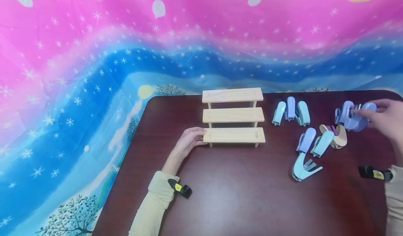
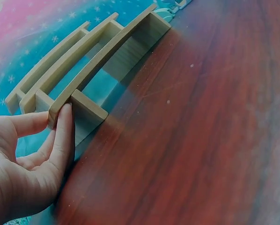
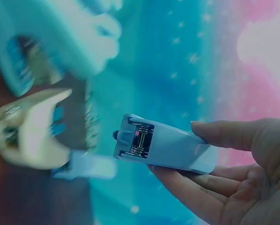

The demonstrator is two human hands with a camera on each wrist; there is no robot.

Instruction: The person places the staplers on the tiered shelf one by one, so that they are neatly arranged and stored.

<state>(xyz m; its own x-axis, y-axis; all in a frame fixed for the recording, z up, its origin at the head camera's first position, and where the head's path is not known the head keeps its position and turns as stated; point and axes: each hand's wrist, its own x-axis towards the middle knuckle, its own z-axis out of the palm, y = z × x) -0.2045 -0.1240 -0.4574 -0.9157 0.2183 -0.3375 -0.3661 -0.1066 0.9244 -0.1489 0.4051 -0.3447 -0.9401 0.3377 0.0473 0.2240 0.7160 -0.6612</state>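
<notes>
A three-tier stepped wooden stand [image 1: 233,115] is on the dark red table. At its lowest step my left hand [image 1: 190,140] pinches the left end, thumb above and fingers beneath, as the left wrist view shows close up. Far to the right, my right hand [image 3: 233,171] holds a pale purple stapler [image 3: 177,152] between thumb and fingers, its spring mechanism showing at one end. Behind the held stapler in the head view is another purple stapler [image 1: 339,116], partly hidden. Just below that lies a beige stapler [image 1: 339,138].
Right of the stand, two mint staplers flank a purple stapler [image 1: 290,108]. Nearer are another purple stapler [image 1: 306,140], a mint stapler [image 1: 323,143] and a splayed mint stapler [image 1: 303,171]. A pink and blue snowflake cloth [image 1: 195,29] hangs behind the table [image 1: 226,194].
</notes>
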